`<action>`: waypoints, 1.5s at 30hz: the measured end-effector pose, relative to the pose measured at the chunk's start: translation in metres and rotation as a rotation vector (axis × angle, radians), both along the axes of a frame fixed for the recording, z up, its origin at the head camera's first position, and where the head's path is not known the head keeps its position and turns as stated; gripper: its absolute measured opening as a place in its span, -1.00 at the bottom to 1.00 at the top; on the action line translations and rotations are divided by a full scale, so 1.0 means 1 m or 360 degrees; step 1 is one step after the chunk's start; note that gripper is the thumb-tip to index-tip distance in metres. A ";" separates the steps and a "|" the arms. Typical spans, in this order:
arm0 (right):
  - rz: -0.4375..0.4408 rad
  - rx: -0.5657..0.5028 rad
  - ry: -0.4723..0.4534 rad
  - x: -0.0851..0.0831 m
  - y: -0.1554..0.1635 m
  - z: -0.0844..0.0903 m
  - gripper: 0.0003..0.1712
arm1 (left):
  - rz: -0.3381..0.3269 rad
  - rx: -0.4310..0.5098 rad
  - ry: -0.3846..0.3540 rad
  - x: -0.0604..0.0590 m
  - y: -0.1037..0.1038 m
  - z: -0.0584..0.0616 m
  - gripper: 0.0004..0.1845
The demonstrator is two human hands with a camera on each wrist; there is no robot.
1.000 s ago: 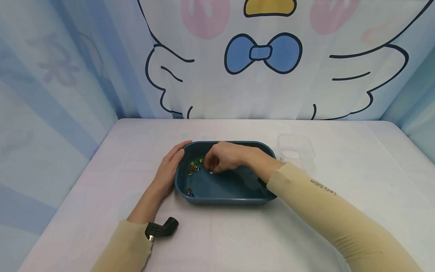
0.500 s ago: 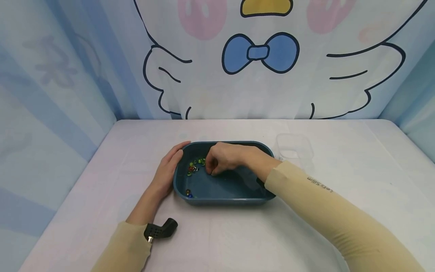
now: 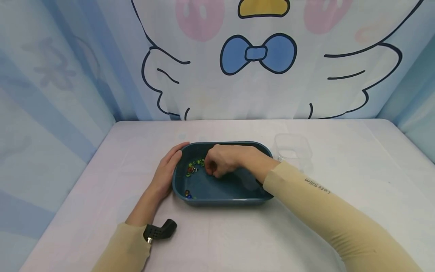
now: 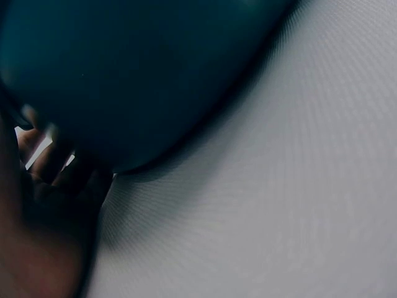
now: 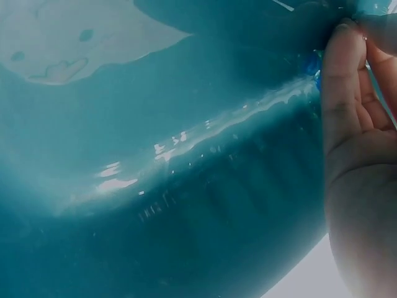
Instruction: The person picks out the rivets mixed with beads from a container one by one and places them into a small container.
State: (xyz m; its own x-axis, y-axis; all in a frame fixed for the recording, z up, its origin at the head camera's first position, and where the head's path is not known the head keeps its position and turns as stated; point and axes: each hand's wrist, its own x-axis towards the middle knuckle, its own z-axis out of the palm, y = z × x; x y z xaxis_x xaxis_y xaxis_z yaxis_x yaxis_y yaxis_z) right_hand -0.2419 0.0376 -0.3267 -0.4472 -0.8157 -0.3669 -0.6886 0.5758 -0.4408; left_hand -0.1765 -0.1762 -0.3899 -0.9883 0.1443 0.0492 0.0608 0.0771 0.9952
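Note:
A dark teal tray (image 3: pixel 224 201) stands on the table with its long side toward me. My left hand (image 3: pixel 166 170) rests along its left end, fingers stretched against the outer wall and thumb at the rim. Inside, several small glass marbles (image 3: pixel 192 169), green and reddish, lie at the back left. A brown marble (image 3: pixel 187 193) and a blue marble (image 3: pixel 189 196) sit in the front left corner. My right hand (image 3: pixel 224 159) reaches into the tray, fingers curled and fingertips pinched low over its floor, on a small marble now hidden by the fingers.
A clear plastic box (image 3: pixel 293 146) stands behind and right of the tray. The white table (image 3: pixel 357 170) meets a printed curtain (image 3: pixel 261 90) at the back. A black wrist camera (image 3: pixel 161 229) sits on my left wrist.
The small shiny marble seen at my right fingertips a second ago is now out of sight behind them. The right hand shifts slightly within the tray; the left hand keeps its place.

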 end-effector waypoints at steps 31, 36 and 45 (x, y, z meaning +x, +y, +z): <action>-0.0029 -0.0200 -0.0179 -0.005 0.010 0.002 -0.82 | 0.0007 -0.0038 -0.0043 0.001 0.002 0.002 -0.50; -0.0033 -0.0257 -0.0155 -0.006 0.011 0.004 -0.82 | 0.0017 -0.0048 -0.0036 0.001 0.001 0.002 -0.50; -0.0046 -0.0402 -0.0171 -0.007 0.016 0.010 -0.81 | 0.0009 -0.0061 -0.0008 0.000 0.000 0.000 -0.51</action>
